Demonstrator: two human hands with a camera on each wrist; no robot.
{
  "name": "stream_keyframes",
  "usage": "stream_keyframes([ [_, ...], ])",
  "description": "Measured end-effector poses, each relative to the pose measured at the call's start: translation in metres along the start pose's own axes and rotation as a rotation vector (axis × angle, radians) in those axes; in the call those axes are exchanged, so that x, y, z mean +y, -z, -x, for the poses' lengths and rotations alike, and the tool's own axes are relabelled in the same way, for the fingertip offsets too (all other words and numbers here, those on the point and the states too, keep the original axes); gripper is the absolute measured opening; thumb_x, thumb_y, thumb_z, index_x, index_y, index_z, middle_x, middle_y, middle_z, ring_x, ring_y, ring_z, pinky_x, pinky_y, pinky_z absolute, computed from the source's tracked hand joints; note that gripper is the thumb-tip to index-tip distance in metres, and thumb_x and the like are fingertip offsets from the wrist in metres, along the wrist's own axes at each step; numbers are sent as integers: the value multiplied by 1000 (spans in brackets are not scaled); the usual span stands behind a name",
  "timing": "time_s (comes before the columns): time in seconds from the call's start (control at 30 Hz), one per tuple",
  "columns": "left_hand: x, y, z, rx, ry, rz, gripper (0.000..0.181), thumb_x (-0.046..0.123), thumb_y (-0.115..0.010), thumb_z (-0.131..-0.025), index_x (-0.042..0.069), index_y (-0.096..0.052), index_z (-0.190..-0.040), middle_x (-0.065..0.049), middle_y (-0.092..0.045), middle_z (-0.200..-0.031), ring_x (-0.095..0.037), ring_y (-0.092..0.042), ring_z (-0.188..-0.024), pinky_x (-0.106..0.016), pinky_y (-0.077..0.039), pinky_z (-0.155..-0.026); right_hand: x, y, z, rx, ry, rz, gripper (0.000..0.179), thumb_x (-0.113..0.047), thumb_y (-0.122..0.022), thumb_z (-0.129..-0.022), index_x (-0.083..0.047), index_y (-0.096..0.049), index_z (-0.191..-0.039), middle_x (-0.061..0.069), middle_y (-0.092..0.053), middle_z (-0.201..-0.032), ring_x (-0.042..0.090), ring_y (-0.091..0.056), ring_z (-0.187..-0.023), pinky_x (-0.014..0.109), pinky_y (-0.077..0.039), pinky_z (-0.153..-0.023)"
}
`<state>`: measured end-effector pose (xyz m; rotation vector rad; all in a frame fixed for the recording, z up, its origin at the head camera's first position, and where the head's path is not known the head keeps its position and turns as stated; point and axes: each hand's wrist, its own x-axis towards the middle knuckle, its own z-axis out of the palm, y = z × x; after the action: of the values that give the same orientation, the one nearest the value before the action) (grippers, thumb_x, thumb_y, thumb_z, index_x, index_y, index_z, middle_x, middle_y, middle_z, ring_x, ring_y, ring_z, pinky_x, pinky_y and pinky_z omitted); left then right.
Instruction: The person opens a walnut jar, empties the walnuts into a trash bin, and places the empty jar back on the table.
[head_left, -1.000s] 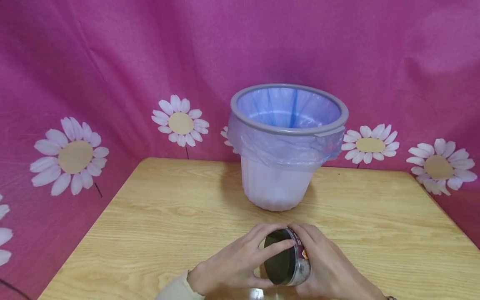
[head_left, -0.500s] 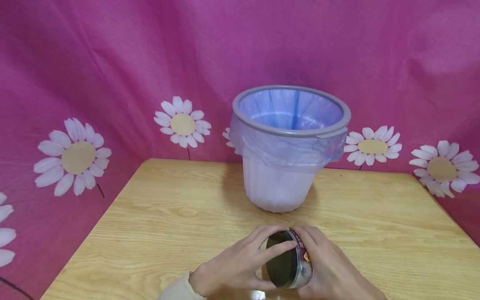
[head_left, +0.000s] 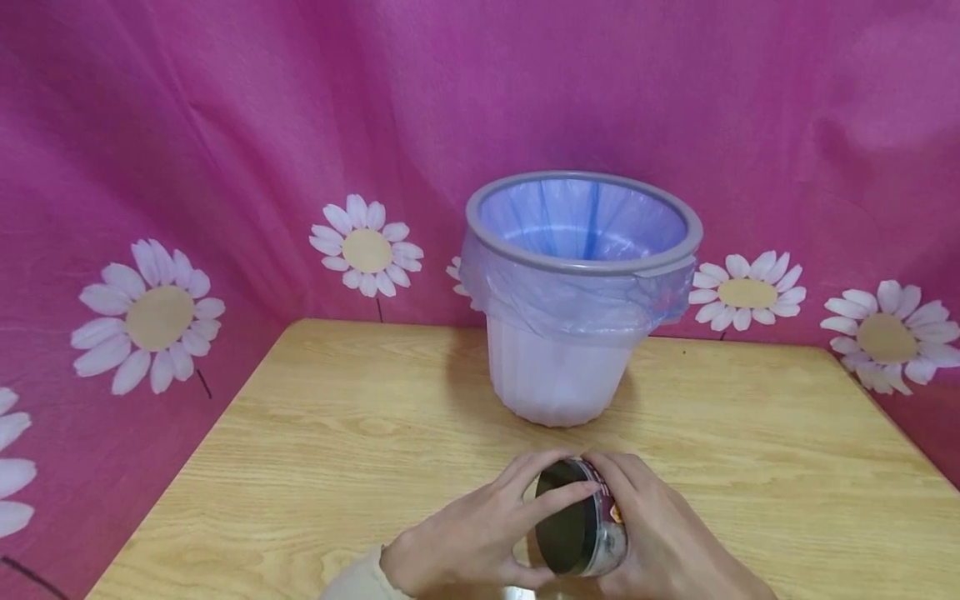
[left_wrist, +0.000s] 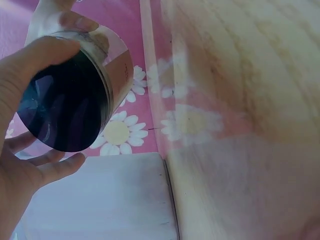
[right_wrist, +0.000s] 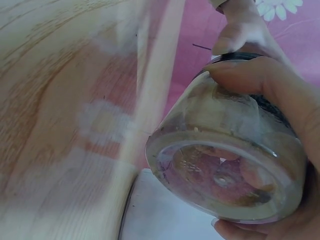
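Observation:
Both hands hold a clear jar (head_left: 611, 546) tipped on its side, its dark lid (head_left: 566, 525) facing left in the head view. My left hand (head_left: 480, 527) grips the lid, thumb and fingers spread round its rim. Around the jar's body my right hand (head_left: 660, 529) is wrapped, covering part of a purple label. The clear glass base (right_wrist: 220, 180) faces the right wrist camera, and the jar looks see-through there. In the left wrist view the lid's flat top (left_wrist: 65, 107) looks dark and glossy.
Beyond the hands, a pale waste bin (head_left: 558, 375) with a grey rim and bluish liner bag stands on the wooden table (head_left: 337, 433). Pink cloth (head_left: 247, 125) printed with daisies hangs behind and at the sides. A pale flat surface (left_wrist: 110, 195) lies low in the left wrist view.
The head view has shifted slightly, so bin and table sit a little lower and to the right. Both hands keep their hold on the jar, with hardly any visible movement.

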<state>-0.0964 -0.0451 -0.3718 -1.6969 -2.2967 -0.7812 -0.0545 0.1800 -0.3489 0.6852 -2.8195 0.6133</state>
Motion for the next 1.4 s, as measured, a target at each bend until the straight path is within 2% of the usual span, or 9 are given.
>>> stream_keyframes([
  [0.1,0,1,-2,-16,-2,-20,101,28,-84,-73,23,-21,-152,-6,-14,-157,-16,-22,-139,-26,-35,-108,0,2,-1,-2,-30,1,102,-43,-94,-41,-15,-50,-129,-3,-53,-121,13,-53,-105,40,-54,-85],
  [0.17,0,2,-3,-4,-15,-45,100,28,-84,-73,20,-22,-151,-7,-17,-155,-18,-26,-138,-26,-35,-107,0,2,-1,11,-25,18,103,-40,-94,-39,-15,-50,-129,-4,-53,-121,13,-52,-105,39,-54,-85],
  [0.33,-1,2,-2,47,-52,-93,94,32,-81,-76,16,-25,-149,-10,-26,-150,-21,-35,-132,-25,-38,-105,0,1,1,63,33,52,101,-37,-93,-39,-13,-51,-128,-3,-54,-120,11,-53,-104,38,-55,-84],
  [0.5,-1,0,-1,43,-61,-73,93,32,-81,-77,17,-24,-149,-11,-23,-152,-22,-33,-133,-26,-37,-105,1,0,2,113,77,66,101,-35,-93,-37,-12,-52,-126,-2,-55,-119,12,-55,-104,38,-55,-82],
  [0.73,-1,-2,-1,59,-74,-69,93,31,-81,-75,16,-26,-149,-11,-26,-150,-21,-34,-132,-25,-37,-105,-1,2,1,41,20,16,101,-42,-93,-41,-15,-50,-128,-7,-52,-121,8,-51,-105,36,-55,-83],
  [0.93,-3,-1,-2,60,-72,-72,96,33,-82,-75,16,-24,-149,-12,-26,-150,-21,-33,-133,-24,-38,-104,3,1,0,140,145,74,100,-37,-91,-36,-9,-53,-124,-3,-55,-118,10,-53,-104,36,-54,-83],
  [1.03,-4,-2,-3,79,-85,-83,95,33,-82,-74,15,-26,-149,-12,-27,-149,-21,-34,-132,-25,-37,-106,4,0,-1,162,165,76,101,-33,-91,-32,-8,-54,-123,-2,-56,-117,10,-54,-103,36,-55,-81],
  [1.2,-5,-4,-3,105,-99,-110,95,35,-82,-73,14,-28,-148,-14,-29,-147,-21,-35,-131,-27,-35,-107,4,-1,-2,152,158,65,101,-31,-90,-29,-8,-55,-121,-1,-57,-115,11,-55,-103,36,-55,-81],
  [1.4,-4,-3,-3,103,-88,-109,96,36,-82,-73,14,-27,-148,-14,-30,-147,-21,-36,-131,-27,-36,-107,4,1,-3,113,129,54,104,-32,-91,-32,-5,-53,-125,4,-56,-119,14,-56,-104,39,-55,-83],
])
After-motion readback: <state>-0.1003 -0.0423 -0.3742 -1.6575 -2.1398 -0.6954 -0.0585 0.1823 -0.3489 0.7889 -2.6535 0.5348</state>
